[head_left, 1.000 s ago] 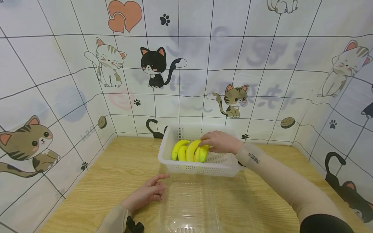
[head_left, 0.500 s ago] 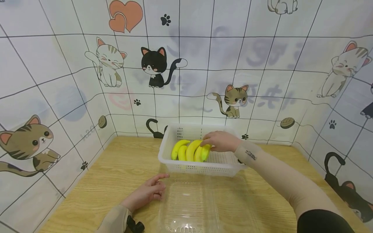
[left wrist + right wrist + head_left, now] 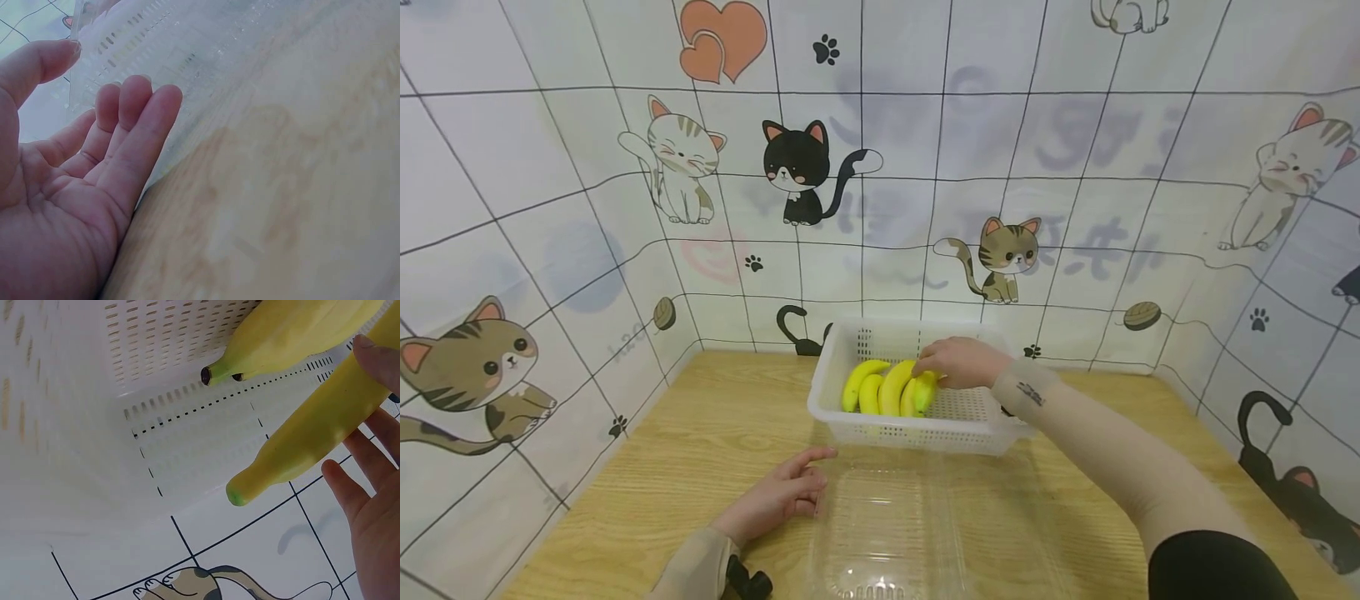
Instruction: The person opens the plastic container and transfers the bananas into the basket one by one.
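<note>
In the head view, a white perforated basket [image 3: 917, 435] stands at the back of the table with several yellow bananas [image 3: 891, 390] side by side in its left half. My right hand [image 3: 966, 362] reaches into it from the right. The right wrist view shows that hand pinching one banana [image 3: 312, 431] between thumb and fingers, its green-tinged tip hanging free, apart from the other bananas [image 3: 275, 337]. My left hand [image 3: 775, 500] rests on the table, palm sideways and fingers loosely bent, at the left edge of a clear plastic clamshell box [image 3: 880, 525]. It holds nothing.
Wood-grain table [image 3: 730, 400] surrounds the basket and box. The basket's right half shows bare perforated floor [image 3: 970, 407]. A cat-print tiled sheet [image 3: 895, 208] closes off the back and both sides. A black wrist strap [image 3: 747, 581] sits below my left hand.
My right hand has shifted slightly, and the rightmost banana has moved a little with it. The right forearm has swung somewhat to the left. My left hand and the box have stayed put.
</note>
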### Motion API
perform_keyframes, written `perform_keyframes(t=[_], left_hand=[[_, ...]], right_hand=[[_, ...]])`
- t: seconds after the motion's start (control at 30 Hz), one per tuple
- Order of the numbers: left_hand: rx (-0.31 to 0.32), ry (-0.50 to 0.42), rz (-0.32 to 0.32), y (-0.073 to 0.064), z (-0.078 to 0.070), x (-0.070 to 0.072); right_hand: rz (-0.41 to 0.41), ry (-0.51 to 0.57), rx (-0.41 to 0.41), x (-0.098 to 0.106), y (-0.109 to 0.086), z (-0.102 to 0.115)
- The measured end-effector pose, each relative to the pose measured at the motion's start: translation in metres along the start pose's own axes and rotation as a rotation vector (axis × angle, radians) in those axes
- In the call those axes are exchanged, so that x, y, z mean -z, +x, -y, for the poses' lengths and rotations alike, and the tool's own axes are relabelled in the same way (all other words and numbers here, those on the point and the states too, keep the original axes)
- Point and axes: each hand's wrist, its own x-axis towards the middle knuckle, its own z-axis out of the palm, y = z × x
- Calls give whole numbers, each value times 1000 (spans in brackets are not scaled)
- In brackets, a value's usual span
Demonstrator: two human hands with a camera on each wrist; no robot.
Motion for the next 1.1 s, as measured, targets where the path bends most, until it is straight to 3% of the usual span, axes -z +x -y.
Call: perform_keyframes(t=[0.33,0.53,0.73,1.1], left_hand=[[3,7,-7,-1,1,-1],[-1,8,-5,-1,0,0],[0,8,-5,-1,0,0],[-8,3,-4,0,2,1]], right_hand=[[91,46,-79,-6,7,0],[161,15,-117,-11,9,-4],[220,-8,-121,-22,10,-5],[252,-5,-105,-25,12,-1]])
